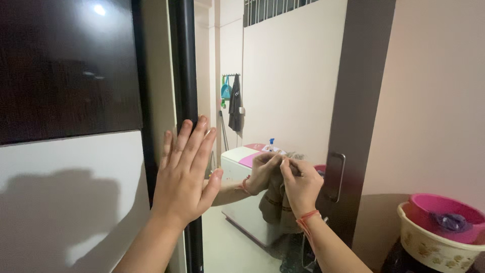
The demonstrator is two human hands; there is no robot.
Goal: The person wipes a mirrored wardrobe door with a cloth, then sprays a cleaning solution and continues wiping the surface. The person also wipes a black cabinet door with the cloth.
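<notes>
My left hand [184,172] is flat and open, fingers spread upward, its palm pressed against the dark vertical door frame [188,65]. My right hand [301,186], with a red thread around the wrist, is closed on a brownish-grey cloth [275,202] held against a glass pane [283,91]. A mirrored hand [261,172] with the same red thread shows in the pane, touching the cloth from the other side. The cloth hangs down below my fingers.
A dark door post with a metal recessed handle [335,177] stands just right of my right hand. Beyond the glass are a white washing machine with a pink lid [242,156], a spray bottle [272,144] and hanging clothes [235,103]. A pink basin in a cream basket [434,242] sits at lower right.
</notes>
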